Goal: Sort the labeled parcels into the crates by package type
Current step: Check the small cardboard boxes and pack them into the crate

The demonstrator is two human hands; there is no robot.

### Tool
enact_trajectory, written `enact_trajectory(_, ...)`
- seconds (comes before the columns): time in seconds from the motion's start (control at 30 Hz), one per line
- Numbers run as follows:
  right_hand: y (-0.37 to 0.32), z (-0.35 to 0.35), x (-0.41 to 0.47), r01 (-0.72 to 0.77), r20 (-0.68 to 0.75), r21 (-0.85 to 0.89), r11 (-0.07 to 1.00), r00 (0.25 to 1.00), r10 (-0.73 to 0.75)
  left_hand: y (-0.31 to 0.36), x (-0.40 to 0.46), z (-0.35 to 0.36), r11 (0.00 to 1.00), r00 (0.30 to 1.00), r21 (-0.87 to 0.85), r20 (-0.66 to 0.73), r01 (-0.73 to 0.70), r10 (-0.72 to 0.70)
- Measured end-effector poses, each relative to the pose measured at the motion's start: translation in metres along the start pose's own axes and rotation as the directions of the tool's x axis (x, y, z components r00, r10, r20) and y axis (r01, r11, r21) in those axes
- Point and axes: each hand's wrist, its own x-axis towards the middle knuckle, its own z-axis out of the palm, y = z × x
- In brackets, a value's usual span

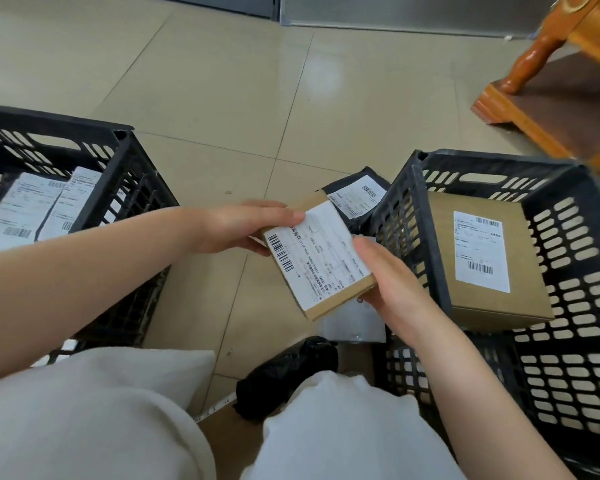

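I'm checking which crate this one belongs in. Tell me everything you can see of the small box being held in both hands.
The small box is a flat brown cardboard parcel, closed, tilted in the air above the floor between the two crates. A white shipping label with barcode and printed text covers most of its top face. The left hand has a grip on its far-left corner and the right hand on its near-right edge. Nothing else touches it.

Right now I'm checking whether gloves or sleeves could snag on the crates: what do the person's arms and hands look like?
Both forearms are bare, with no sleeves in view. The left hand and the right hand are bare too: no gloves, and no rings, watch or bracelets that I can see. Fingernails look short and unpainted. The only clothing visible is pale off-white fabric over the knees.
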Motion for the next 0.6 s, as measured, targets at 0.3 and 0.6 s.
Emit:
enact_trajectory(0.3, -0.055, -0.056, -0.042, 0.061, -0.097, 0.018, 0.998, 0.994, -0.059, 0.09, 0.016, 0.03, 0.983, 0.989, 0.171, 0.139, -0.067, 0.043)
enact_trajectory(0.6, -0.044, -0.137, -0.08, 0.037, -0.364, 0.215, 0.976, 0.93, 0.045, 0.092, 0.047, 0.107, 0.985, 0.999, 0.169, 0.028, -0.046, 0.042)
